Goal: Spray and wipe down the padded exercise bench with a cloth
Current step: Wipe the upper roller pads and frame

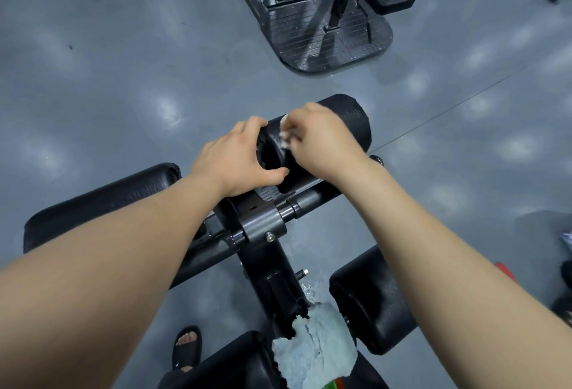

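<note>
Bench roller (349,122) at far end of frame (260,227), left hand (235,159) curled round its inner end, right hand (322,137) pinching wad (286,137) onto it; risks slipping off its curve, skipping patches; cloth (315,348) on near pad (235,357)

Ahead of you, your left hand (235,161) grips the inner end of the roller pad (349,122). Your right hand (322,137) is just right of it, pinching a wad (286,137) against the pad. Nearer you, a cloth (315,348) lies on the bench frame (263,252), with a second roller (368,299) to its right. Another machine (328,26) stands well behind.
</note>
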Available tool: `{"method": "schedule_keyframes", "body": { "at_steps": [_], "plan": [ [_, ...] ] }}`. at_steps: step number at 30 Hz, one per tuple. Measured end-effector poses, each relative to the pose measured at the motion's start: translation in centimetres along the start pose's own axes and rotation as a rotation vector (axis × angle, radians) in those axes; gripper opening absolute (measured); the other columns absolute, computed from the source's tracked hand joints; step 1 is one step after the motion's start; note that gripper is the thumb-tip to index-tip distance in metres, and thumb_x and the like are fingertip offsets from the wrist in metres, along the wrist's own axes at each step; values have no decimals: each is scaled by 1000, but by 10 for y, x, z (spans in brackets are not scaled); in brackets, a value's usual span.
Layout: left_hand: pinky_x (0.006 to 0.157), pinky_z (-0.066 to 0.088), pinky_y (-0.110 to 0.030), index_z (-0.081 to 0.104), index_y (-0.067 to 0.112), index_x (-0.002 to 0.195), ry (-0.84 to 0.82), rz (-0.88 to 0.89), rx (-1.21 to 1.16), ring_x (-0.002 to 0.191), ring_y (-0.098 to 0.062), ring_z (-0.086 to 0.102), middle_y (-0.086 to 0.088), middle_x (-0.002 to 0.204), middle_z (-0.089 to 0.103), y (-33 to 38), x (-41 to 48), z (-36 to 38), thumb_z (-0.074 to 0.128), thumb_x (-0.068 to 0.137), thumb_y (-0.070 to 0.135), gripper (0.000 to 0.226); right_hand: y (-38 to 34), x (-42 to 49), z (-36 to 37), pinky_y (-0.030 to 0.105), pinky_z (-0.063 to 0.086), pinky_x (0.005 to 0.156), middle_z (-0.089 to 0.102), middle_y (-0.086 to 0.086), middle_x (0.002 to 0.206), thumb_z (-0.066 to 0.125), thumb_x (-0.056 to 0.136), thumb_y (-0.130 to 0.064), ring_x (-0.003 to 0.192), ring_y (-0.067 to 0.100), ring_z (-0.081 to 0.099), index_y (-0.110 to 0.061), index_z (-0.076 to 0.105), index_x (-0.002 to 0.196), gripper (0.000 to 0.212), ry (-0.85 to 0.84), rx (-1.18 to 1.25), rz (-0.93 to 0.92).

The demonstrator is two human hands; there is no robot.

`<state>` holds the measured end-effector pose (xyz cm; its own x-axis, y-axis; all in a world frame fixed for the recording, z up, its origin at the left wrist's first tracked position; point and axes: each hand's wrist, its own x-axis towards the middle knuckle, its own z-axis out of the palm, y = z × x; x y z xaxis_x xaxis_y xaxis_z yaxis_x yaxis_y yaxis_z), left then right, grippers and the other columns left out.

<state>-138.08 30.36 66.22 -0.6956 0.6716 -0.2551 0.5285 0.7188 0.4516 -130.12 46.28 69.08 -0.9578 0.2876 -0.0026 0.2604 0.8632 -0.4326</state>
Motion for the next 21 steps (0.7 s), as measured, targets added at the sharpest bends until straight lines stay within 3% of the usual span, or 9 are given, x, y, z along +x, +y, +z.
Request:
{"method": "schedule_keyframes", "body": {
  "at_steps": [3,6,9,14,17,21],
  "plan": [
    [84,39,-38,28,38,139,-7,1,-4,108,-26,60,9,141,51,0,-1,-1,70,69,76,90,11,-1,-6,26,48,89,58,0,97,60,88,-5,95,21,62,-16,72,100,21,9,30,-26],
    [88,43,-41,27,40,138,-17,2,-14,108,-25,60,11,141,49,0,-2,-2,70,67,77,91,44,6,-27,13,35,80,59,2,99,51,87,0,89,18,56,-12,70,100,26,156,-24,161],
    [92,45,-42,25,37,143,-22,4,-14,112,-25,60,11,144,46,-2,-1,-1,70,66,79,99,66,12,-30,17,36,81,62,5,104,52,92,-6,92,20,54,-14,69,101,21,173,-83,303],
    [105,42,-44,17,30,158,-30,-7,16,136,-24,49,9,160,32,0,0,-2,69,66,79,116,24,8,-7,24,43,86,63,3,101,56,90,-9,101,22,59,-16,73,99,20,83,-39,156],
    [101,43,-42,21,30,156,-40,-10,17,133,-24,51,10,159,33,0,0,-1,69,66,80,113,-5,3,4,32,48,84,53,-1,94,60,93,-15,99,26,56,-15,73,103,17,25,-53,0],
    [96,44,-41,26,31,151,-35,4,11,125,-24,54,11,152,36,0,-1,-2,71,64,80,109,1,2,-1,39,51,87,59,7,102,61,93,-20,101,33,59,-14,71,103,15,-9,-103,-49]
  ]
}}
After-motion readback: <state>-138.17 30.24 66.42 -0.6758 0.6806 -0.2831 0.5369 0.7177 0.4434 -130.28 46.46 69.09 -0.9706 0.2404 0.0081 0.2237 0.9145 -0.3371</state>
